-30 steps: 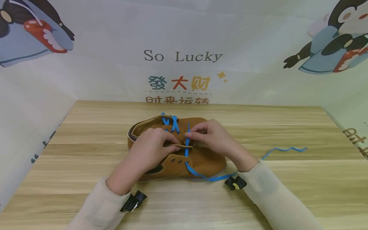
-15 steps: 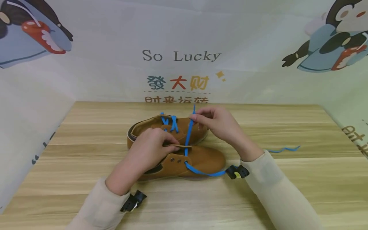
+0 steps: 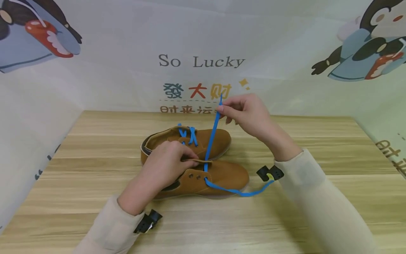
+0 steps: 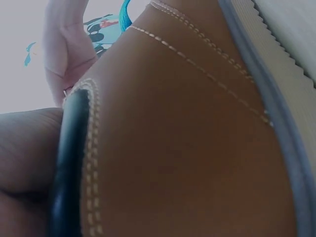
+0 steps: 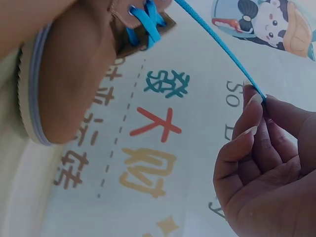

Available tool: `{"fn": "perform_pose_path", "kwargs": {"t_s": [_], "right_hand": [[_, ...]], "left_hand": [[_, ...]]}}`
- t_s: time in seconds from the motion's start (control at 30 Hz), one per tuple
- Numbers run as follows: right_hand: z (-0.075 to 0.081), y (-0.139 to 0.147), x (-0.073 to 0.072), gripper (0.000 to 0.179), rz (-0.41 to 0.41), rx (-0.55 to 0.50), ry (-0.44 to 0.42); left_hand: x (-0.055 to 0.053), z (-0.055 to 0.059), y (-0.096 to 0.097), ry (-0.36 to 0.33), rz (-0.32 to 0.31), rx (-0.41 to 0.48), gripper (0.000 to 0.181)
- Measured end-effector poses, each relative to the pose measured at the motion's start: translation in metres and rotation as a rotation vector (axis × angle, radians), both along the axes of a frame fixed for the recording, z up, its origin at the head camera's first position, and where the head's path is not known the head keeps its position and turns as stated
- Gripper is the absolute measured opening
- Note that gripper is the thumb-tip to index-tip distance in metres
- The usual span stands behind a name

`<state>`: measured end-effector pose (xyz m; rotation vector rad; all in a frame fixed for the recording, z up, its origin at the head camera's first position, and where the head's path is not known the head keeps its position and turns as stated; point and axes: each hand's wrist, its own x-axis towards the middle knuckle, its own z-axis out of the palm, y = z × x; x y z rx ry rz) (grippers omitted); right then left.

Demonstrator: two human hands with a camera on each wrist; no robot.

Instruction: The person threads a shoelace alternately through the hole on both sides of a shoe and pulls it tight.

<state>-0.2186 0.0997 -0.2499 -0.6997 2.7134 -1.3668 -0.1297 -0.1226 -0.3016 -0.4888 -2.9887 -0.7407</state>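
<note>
The nearer brown shoe lies with its toe to the right. My left hand is over its opening and pinches a leather flap seen edge-on. Above and right of the shoe, my right hand pinches a blue shoelace near its tip, pulled taut up from beside the flap. From a near-side eyelet, the lace's other length runs right towards the right cuff. In the right wrist view, thumb and fingertips hold the lace. The shoe's stitched side fills the left wrist view, hiding most of the left hand.
A second brown shoe, with crossed blue laces, stands just behind the first. Both are on a wooden table. A printed white cloth rises behind and along the sides.
My right hand has risen up and slightly right, drawing a longer stretch of shoelace up from the shoe. The loose length at right has been pulled in. The left hand has stayed in place.
</note>
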Motion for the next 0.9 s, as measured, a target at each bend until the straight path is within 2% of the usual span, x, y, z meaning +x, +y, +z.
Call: {"fn": "perform_pose_path", "kwargs": {"t_s": [0.4,0.63,0.8,0.9], "right_hand": [[0.036,0.011,-0.009,0.025,-0.057,-0.035,0.076],[0.057,0.018,-0.006,0.028,-0.088,-0.074,0.126],[0.065,0.023,-0.003,0.026,-0.085,-0.133,0.159],[0.064,0.023,0.002,0.026,-0.045,-0.165,0.128]], "left_hand": [[0.001,0.001,-0.002,-0.005,0.005,0.0,0.006],[0.001,0.001,-0.002,-0.008,0.008,0.001,0.006],[0.001,0.001,0.0,-0.02,0.006,-0.001,0.006],[0.001,0.002,0.0,-0.031,0.001,-0.005,0.007]]}}
